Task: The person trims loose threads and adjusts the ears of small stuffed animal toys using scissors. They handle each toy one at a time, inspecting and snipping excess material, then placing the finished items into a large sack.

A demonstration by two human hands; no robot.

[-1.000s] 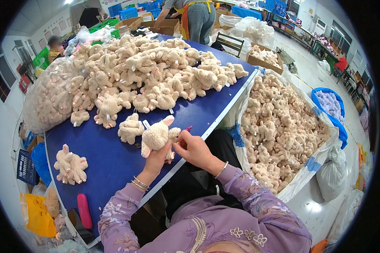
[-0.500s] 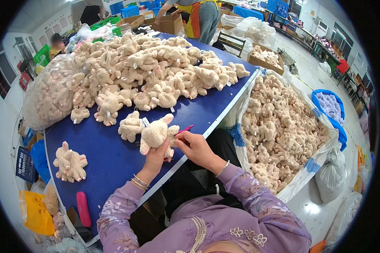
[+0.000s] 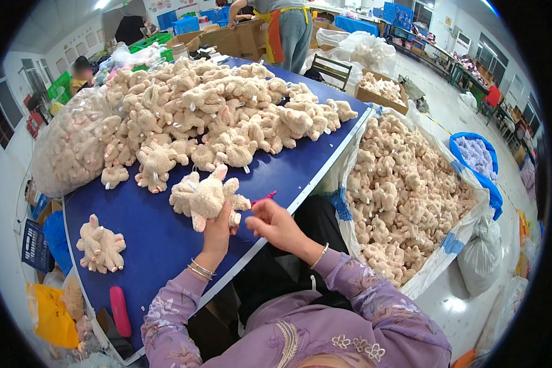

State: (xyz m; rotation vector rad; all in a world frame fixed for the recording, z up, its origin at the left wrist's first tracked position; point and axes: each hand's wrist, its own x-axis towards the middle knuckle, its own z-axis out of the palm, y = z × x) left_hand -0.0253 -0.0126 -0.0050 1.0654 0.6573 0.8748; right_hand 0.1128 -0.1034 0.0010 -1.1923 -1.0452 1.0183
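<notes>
My left hand point(image 3: 216, 232) is closed round a cream plush animal point(image 3: 206, 197) with pink-tipped ears and feet, holding it over the blue table near its front edge. Another cream plush point(image 3: 183, 194) shows partly behind it. My right hand point(image 3: 279, 228) is just right of the held toy, its fingers bent and apart, with nothing visible in them. Beyond its fingertips is a small bright pink object point(image 3: 265, 197), partly hidden, kind unclear. A single cream plush point(image 3: 101, 245) rests on the table to the left.
A large heap of cream plushes point(image 3: 208, 104) covers the far side of the blue table point(image 3: 159, 257). A pink case point(image 3: 121, 311) lies at the left edge. On the right stands a big white sack point(image 3: 411, 202) of plushes. A person in an apron point(image 3: 282, 30) stands beyond the table.
My right hand's fingers have come away from the held plush and loosened. The left hand has tilted the toy and brought it a little left. The whole view has shifted slightly.
</notes>
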